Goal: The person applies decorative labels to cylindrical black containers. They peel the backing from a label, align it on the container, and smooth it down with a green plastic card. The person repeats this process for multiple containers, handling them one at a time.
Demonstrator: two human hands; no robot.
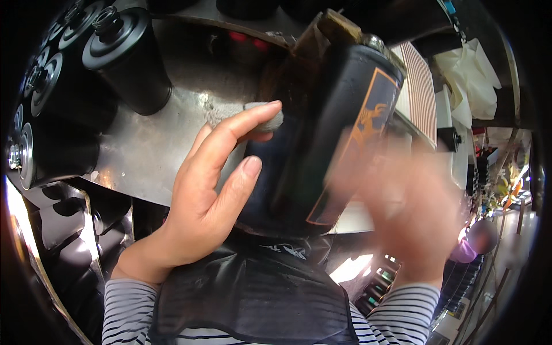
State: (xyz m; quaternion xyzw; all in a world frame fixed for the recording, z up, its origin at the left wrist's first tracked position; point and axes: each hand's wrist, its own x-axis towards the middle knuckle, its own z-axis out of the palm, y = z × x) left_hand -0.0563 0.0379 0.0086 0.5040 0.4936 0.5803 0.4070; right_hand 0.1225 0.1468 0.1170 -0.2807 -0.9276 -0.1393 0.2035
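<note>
A large black bottle (299, 138) leans in front of me, its neck toward the upper right. An orange-framed panel with an orange figure (371, 118) runs along its right side. My left hand (210, 178) is beside the bottle's left side, with a small grey pad (272, 121) caught at its fingertips and the thumb held apart. Over the lower part of the panel is my right hand (402, 195), smeared by motion. Its fingers cannot be made out, nor whether they touch the bottle.
Several black bottles with screw necks (129, 63) stand at the left on a worn metal table (138, 149). A ribbed cardboard stack (418, 86) and a pale bag (471, 75) are at the right. Below the table's left edge are dark compartments (66, 230). A person (474, 241) is far right.
</note>
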